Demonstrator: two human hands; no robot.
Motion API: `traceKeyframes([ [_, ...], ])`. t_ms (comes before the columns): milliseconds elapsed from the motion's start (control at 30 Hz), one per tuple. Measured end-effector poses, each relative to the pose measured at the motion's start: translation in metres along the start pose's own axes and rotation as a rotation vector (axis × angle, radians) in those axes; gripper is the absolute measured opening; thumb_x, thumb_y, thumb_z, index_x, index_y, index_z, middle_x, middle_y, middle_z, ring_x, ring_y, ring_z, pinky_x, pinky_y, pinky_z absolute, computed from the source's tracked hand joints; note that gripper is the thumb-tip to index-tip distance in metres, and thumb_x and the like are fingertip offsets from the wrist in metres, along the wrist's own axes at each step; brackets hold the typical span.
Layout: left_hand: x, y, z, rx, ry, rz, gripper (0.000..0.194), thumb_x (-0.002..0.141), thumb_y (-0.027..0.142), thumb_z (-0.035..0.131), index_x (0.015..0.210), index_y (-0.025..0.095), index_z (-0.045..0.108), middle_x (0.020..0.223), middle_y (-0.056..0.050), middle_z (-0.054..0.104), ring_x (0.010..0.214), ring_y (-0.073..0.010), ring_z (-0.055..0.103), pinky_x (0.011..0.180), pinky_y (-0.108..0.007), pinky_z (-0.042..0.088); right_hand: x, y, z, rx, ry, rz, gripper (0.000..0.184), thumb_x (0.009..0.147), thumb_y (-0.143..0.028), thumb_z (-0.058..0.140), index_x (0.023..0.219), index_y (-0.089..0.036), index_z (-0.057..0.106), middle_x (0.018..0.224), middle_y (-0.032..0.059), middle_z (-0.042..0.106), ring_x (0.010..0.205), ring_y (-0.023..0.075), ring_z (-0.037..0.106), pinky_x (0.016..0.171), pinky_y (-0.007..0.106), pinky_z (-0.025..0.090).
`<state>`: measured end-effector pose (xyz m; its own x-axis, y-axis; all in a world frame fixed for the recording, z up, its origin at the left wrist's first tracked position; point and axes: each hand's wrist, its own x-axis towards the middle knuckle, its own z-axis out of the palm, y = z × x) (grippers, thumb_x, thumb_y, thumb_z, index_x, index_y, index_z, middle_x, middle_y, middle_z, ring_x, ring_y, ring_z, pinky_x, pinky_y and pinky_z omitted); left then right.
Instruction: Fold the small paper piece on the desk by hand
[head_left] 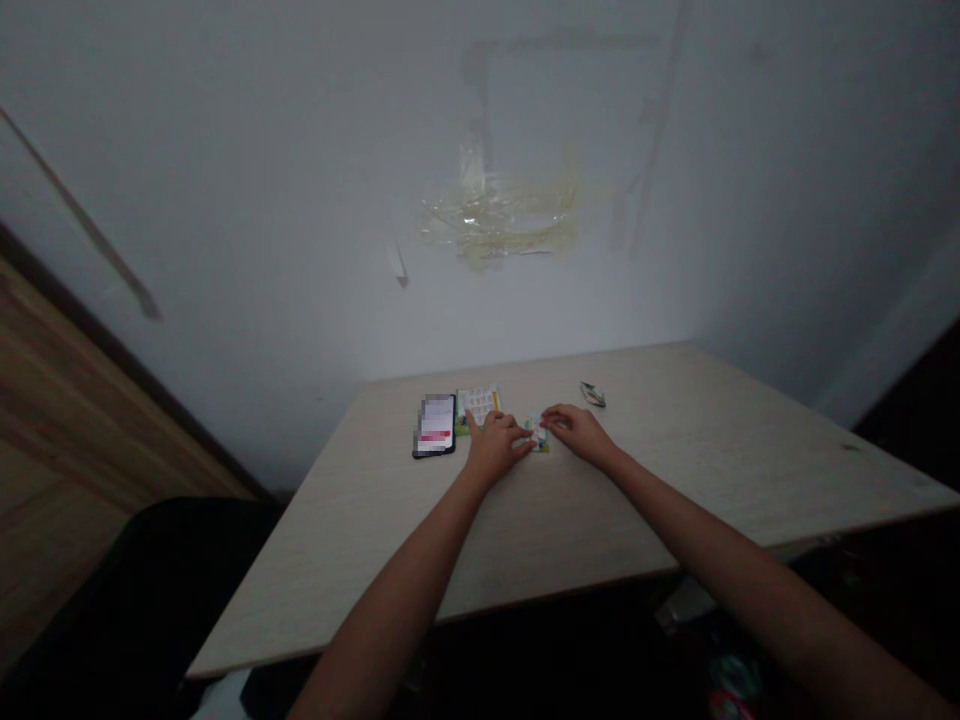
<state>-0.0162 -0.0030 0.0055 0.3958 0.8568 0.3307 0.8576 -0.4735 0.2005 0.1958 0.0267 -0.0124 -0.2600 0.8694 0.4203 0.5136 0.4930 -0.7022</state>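
A small printed card [539, 436] with green and yellow colouring lies on the table between my two hands. My left hand [495, 447] is open, with its fingers spread and its thumb side at the card's left edge. Its other fingertips rest over a larger printed sheet [480, 399] that shows rows of small pictures. My right hand [579, 430] is closed in a pinch at the card's upper right. What sits between those fingertips is too small to make out.
A phone [435, 425] with a lit screen lies left of the printed sheet. Behind my right hand is a small crumpled wrapper [592, 394]. The pale wooden table [390, 520] meets a wall [300, 200] with tape remnants. A dark object [172, 560] stands at the left.
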Motion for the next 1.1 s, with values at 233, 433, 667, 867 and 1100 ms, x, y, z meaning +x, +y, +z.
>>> traceKeyframes([
  [233,-0.001,0.003,-0.002,-0.001,0.007,-0.035,0.023,0.088,0.05,0.062,0.104,0.04,0.075,0.11,-0.002,0.07,0.123,-0.0291,0.047,0.115,-0.066,0.002,-0.004,-0.007,-0.002,0.047,-0.042,0.02,0.016,0.084,-0.018,0.062,0.097,-0.022,0.054,0.092,0.0035,0.076,0.092,0.0178,0.072,0.083,0.031,0.05],
  [433,-0.001,0.007,-0.006,0.006,-0.003,-0.04,0.023,0.088,0.05,0.061,0.103,0.038,0.076,0.111,-0.002,0.07,0.123,-0.0298,0.046,0.114,-0.069,0.001,-0.005,-0.009,-0.002,0.048,-0.094,-0.022,0.013,0.085,-0.018,0.061,0.094,-0.022,0.053,0.092,0.0021,0.076,0.091,0.0176,0.072,0.082,0.03,0.048],
  [667,-0.002,0.008,-0.008,-0.007,-0.033,-0.05,0.023,0.089,0.05,0.06,0.103,0.039,0.075,0.113,-0.001,0.07,0.124,-0.0285,0.045,0.114,-0.069,-0.001,-0.002,-0.01,-0.002,-0.26,-0.059,-0.086,0.012,0.083,-0.016,0.062,0.093,-0.02,0.058,0.093,0.0043,0.07,0.09,0.0181,0.064,0.081,0.028,0.043],
  [867,-0.001,0.005,-0.005,-0.019,-0.015,-0.034,0.021,0.089,0.048,0.062,0.102,0.039,0.075,0.113,-0.001,0.07,0.123,-0.0279,0.047,0.113,-0.07,-0.001,0.0,-0.013,0.0,-0.396,-0.036,-0.057,0.01,0.088,-0.024,0.063,0.097,-0.019,0.061,0.097,0.006,0.067,0.094,0.0184,0.061,0.081,0.027,0.041],
  [1100,0.0,0.004,-0.004,-0.025,-0.029,-0.047,0.022,0.088,0.048,0.063,0.105,0.04,0.075,0.115,-0.001,0.069,0.122,-0.0284,0.047,0.111,-0.073,-0.002,0.005,-0.011,0.0,-0.485,-0.02,0.02,0.016,0.092,-0.032,0.06,0.103,-0.02,0.061,0.1,0.008,0.068,0.095,0.0199,0.062,0.079,0.026,0.041],
])
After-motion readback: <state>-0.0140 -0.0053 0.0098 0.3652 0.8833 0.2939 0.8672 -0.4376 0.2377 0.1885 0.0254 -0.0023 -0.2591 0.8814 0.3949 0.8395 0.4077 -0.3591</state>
